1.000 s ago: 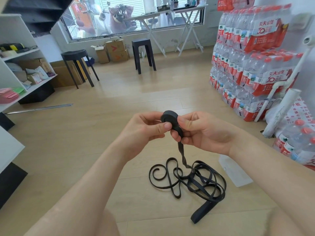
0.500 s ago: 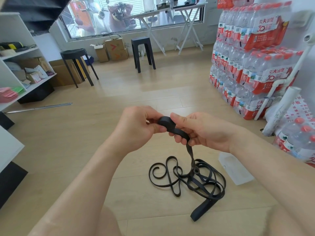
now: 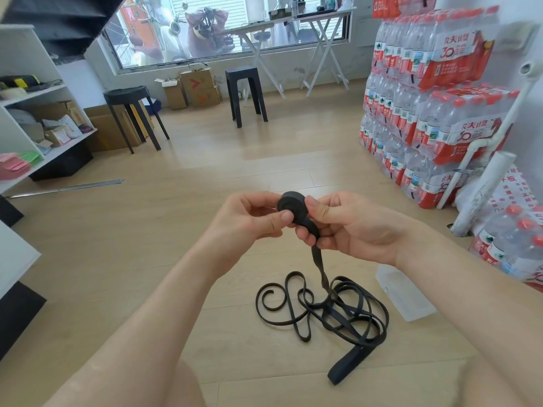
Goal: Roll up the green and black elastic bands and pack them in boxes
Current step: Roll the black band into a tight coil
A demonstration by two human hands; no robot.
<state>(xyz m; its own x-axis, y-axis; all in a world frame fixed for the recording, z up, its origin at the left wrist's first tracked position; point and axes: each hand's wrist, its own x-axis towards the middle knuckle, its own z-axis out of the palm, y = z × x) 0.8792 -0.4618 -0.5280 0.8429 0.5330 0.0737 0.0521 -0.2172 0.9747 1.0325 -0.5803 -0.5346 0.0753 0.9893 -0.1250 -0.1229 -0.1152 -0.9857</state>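
Observation:
A black elastic band is partly wound into a small tight roll [image 3: 293, 206] held up in front of me. My left hand [image 3: 249, 218] pinches the roll, its thumb pressed on the flat spiral face. My right hand [image 3: 349, 224] grips the roll's far side and the strip leaving it, fingers curled round the band. From the roll the strip hangs down to a loose tangle of black band [image 3: 332, 309] on the wooden floor. A clear plastic box [image 3: 405, 295] lies on the floor under my right forearm, partly hidden. No green band is in view.
Stacked packs of red-capped water bottles [image 3: 426, 107] fill the right side, with white pipes [image 3: 482, 189] leaning there. Two black stools [image 3: 132, 113] and cardboard boxes [image 3: 199, 86] stand by the far window. White shelves [image 3: 35, 113] line the left; a metal strip [image 3: 64, 188] lies on the floor.
The roll was turned flat half a second ago and now stands with its spiral face toward me again. A little more band is wound on, and the hanging strip has shifted.

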